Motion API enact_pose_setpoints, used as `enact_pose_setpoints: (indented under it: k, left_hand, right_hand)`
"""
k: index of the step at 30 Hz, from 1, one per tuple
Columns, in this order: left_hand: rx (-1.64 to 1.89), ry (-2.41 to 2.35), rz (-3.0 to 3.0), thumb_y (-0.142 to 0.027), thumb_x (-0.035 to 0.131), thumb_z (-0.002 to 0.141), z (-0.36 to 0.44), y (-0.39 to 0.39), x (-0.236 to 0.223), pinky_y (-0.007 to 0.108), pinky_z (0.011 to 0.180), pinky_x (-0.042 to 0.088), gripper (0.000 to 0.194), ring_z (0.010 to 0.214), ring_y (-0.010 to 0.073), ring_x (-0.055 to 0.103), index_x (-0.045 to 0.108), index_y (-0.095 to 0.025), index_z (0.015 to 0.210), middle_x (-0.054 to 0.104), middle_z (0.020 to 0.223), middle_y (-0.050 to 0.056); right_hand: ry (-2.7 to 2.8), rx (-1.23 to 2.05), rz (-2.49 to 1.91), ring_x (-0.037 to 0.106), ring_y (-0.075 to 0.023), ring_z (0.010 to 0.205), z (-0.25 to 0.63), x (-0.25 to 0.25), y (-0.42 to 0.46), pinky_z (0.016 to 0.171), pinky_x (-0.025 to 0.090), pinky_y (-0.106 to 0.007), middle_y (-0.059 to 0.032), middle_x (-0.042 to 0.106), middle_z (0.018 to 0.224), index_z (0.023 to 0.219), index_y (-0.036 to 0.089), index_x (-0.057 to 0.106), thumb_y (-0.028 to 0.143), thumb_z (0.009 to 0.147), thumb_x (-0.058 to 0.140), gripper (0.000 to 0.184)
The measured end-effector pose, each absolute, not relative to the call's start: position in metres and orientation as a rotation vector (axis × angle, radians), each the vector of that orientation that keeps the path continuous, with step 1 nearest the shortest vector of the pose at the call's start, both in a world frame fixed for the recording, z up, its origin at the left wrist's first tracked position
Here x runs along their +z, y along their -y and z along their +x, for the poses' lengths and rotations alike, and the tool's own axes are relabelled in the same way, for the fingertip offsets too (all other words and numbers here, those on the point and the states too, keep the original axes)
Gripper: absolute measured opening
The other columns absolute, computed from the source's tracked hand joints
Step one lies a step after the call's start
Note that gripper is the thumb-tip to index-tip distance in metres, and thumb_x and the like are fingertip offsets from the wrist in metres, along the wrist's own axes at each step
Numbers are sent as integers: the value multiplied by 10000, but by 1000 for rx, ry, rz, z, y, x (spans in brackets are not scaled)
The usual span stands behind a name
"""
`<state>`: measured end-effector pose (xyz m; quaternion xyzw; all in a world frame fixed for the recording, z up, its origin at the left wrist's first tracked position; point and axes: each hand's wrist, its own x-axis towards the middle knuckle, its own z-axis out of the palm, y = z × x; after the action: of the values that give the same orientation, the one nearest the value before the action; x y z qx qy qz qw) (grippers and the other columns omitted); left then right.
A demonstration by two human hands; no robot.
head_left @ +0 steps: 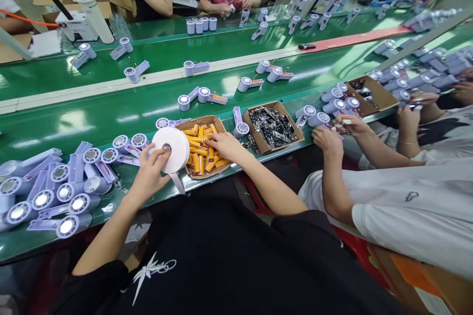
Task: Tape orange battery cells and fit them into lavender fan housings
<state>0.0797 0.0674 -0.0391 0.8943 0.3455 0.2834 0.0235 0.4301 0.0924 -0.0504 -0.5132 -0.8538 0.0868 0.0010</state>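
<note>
A roll of white tape [180, 152], broad and smooth-faced with a small grey core, is held tilted just below and left of the frame's centre, overlapping the left side of a cardboard box [218, 122]. The left hand [148, 177] is clamped on it, fingers bent over the face and fingertips by the core, while a loose tail [179, 184] of the strip hangs below toward the edge of the green bench [148, 108]. The right hand [227, 147], well apart from the left by the box's width, reaches in from the right and touches the orange cells [197, 151]; whether its fingers pinch one, I cannot tell. The cells are short, glossy cylinders, heaped at many angles. Lavender casings [65, 191] with round, vented heads and slim handles pile up at the left of the frame, and small dark metal parts [271, 125] fill another box right of centre. The black shirt [229, 256] at bottom centre carries a white dragonfly-like emblem [150, 269]. At right, a co-worker's pale sleeve [380, 216] leads to a shirt with a small dark logo [411, 197]; a white label [430, 300] at lower right has print too small to read.
</note>
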Motion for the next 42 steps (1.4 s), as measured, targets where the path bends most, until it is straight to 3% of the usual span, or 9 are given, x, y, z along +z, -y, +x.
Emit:
enact_pose_setpoints:
  k: [3, 7, 10, 12, 22, 28, 34, 37, 42]
  left_hand:
    - [797, -1028, 2772, -189, 799, 858, 83, -62, -38, 702, 1255, 433, 739, 1509, 454, 424, 527, -222, 1544, 658, 1384, 167]
    - [713, -1007, 2811, -143, 731, 889, 80, -53, -38, 698, 1222, 471, 671, 1490, 459, 425, 548, -213, 1530, 664, 1371, 163]
    - [679, -995, 2841, -128, 730, 889, 81, -46, -40, 693, 1189, 498, 603, 1448, 456, 446, 616, -199, 1477, 702, 1322, 167]
    - [650, -985, 2851, -139, 743, 895, 86, -42, -39, 695, 1186, 499, 575, 1433, 449, 461, 656, -212, 1458, 723, 1297, 162]
    - [626, -961, 2976, -155, 711, 964, 101, -37, -27, 546, 1160, 514, 510, 1365, 374, 533, 694, -243, 1466, 772, 1282, 110]
    - [622, -1039, 3017, -132, 662, 1012, 102, -32, -25, 436, 1062, 531, 460, 1153, 284, 607, 712, -247, 1454, 795, 1277, 78]
    - [624, -960, 3066, -90, 614, 1014, 97, -45, -18, 522, 1243, 444, 590, 1074, 269, 574, 648, -346, 1545, 783, 1353, 26]
    - [547, -1012, 3021, -174, 668, 1007, 104, -37, -24, 579, 1214, 457, 545, 1048, 284, 587, 662, -315, 1534, 786, 1306, 76]
    - [426, -693, 2938, -315, 722, 1006, 131, 0, -42, 597, 1198, 477, 531, 1034, 281, 630, 660, -254, 1530, 782, 1266, 114]
  right_hand:
    - [2619, 344, -1633, 722, -284, 1149, 438, -49, -94, 1017, 544, -397, -159, 741, 1265, 1320, 182, 801, 99, 986, 687, 363]
    - [1935, 531, -1496, 747, -254, 1062, 460, -36, -82, 976, 613, -397, -117, 748, 1176, 1134, 185, 810, 265, 927, 844, 224]
    - [1395, 806, -1237, 781, -247, 1095, 456, -26, -63, 979, 660, -404, -86, 806, 1185, 1039, 222, 755, 491, 837, 936, 382]
    - [1196, 958, -1190, 812, -250, 1064, 440, -19, -47, 961, 686, -403, -73, 844, 1158, 1055, 235, 763, 550, 772, 970, 472]
    - [1034, 789, -1368, 841, -338, 1077, 369, -23, -10, 1033, 691, -484, -64, 872, 1157, 1173, 243, 888, 533, 879, 852, 415]
    - [926, 1138, -1284, 826, -322, 1151, 364, -38, -2, 1041, 693, -480, -106, 866, 1192, 1253, 212, 811, 611, 857, 858, 564]
    - [1141, 1627, -1071, 846, -281, 1013, 405, -15, -33, 932, 719, -464, -69, 876, 1038, 1323, 178, 764, 469, 706, 1021, 729]
    - [995, 1486, -1077, 833, -287, 1079, 391, -29, -30, 1008, 702, -474, -75, 874, 1093, 1206, 192, 810, 480, 699, 1020, 620]
    - [546, 1066, -1121, 822, -263, 1133, 417, -62, -17, 964, 710, -399, -88, 852, 1191, 1117, 235, 781, 578, 756, 964, 530]
